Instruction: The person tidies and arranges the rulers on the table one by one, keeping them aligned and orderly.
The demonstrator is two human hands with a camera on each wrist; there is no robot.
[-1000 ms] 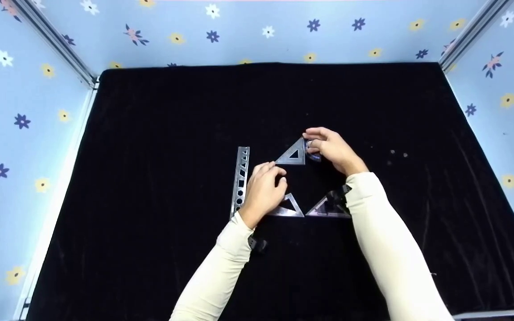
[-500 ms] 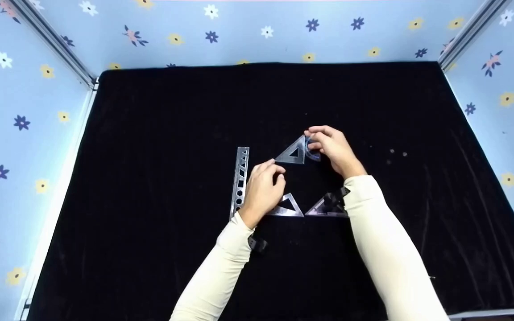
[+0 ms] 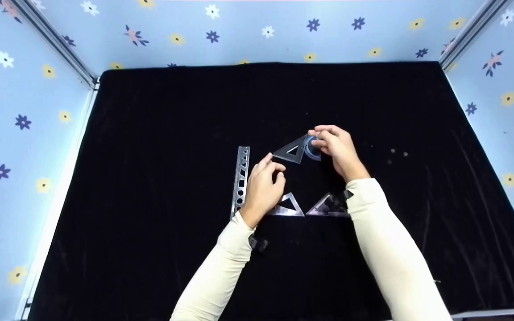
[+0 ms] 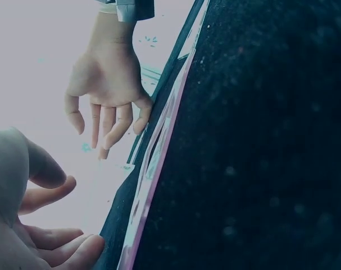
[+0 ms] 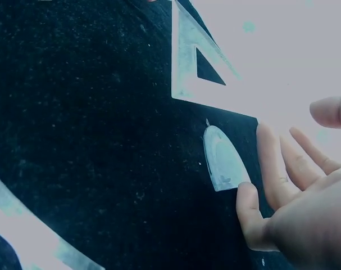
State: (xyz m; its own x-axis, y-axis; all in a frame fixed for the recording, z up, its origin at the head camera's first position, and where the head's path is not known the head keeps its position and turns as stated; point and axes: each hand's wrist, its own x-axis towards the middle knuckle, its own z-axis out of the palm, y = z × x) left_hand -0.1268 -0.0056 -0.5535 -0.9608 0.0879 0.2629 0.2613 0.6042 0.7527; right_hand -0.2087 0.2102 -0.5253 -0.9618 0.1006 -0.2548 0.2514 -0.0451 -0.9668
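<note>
Both my hands work at a clear set square point(image 3: 300, 146) with a triangular cut-out, its face tilted off the cloth. An extended fingertip of my left hand point(image 3: 263, 189) touches its left corner. A fingertip of my right hand point(image 3: 339, 149) meets its upper right corner. In both wrist views the thumbs stand apart from it. A bluish protractor point(image 5: 225, 160) lies just beside the set square, against a lower finger of my right hand. Left of my left hand lies a clear ruler point(image 3: 235, 191) with cut-out shapes, partly hidden by that hand.
Nearer me lie a second set square point(image 3: 287, 212), partly under my left hand, and a pinkish one point(image 3: 317, 211), partly behind my right wrist. Black cloth point(image 3: 172, 133) covers the table. Flowered blue walls point(image 3: 261, 49) stand behind and at both sides.
The set square has turned slightly and tilted up from lying flat, and looks darker. My right hand has shifted a little right and away from me; a left finger has stretched forward.
</note>
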